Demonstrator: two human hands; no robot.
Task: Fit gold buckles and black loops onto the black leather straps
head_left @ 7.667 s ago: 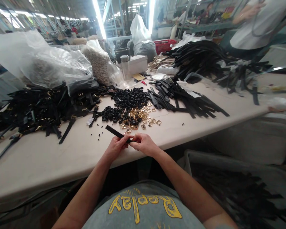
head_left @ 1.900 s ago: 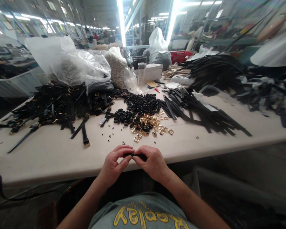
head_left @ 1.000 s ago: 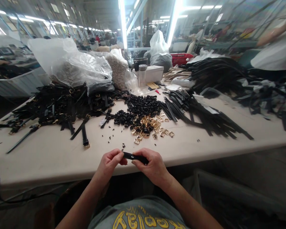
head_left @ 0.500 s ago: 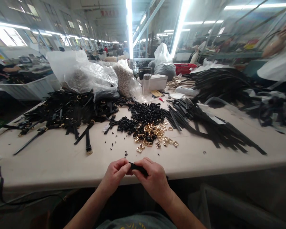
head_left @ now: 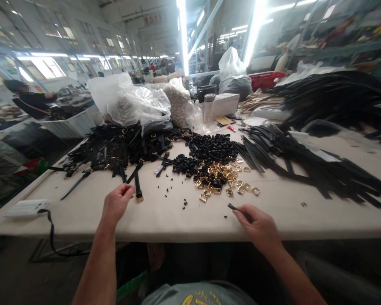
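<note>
My left hand (head_left: 117, 204) is closed in a pinch beside a black strap with a gold buckle (head_left: 139, 198) at the edge of the strap pile. Whatever lies between those fingertips, if anything, is hidden. To the right, my right hand (head_left: 259, 223) is closed around a black strap (head_left: 233, 207), its short end sticking out past thumb and finger. Gold buckles (head_left: 231, 173) lie loose ahead of this hand, against a heap of small black loops (head_left: 211, 148). Tiny black bits (head_left: 184, 204) are scattered on the table between the hands.
A pile of buckled straps (head_left: 114, 146) covers the left of the table (head_left: 165, 224). Long black straps (head_left: 305, 169) lie at the right. Plastic bags (head_left: 130, 101), a clear jar (head_left: 209, 109) and a white box (head_left: 227, 103) stand behind. Another person (head_left: 34, 103) works at far left.
My hands have parted: the left moved left to the buckled straps, the right moved right with the black strap. The view has turned somewhat to the left.
</note>
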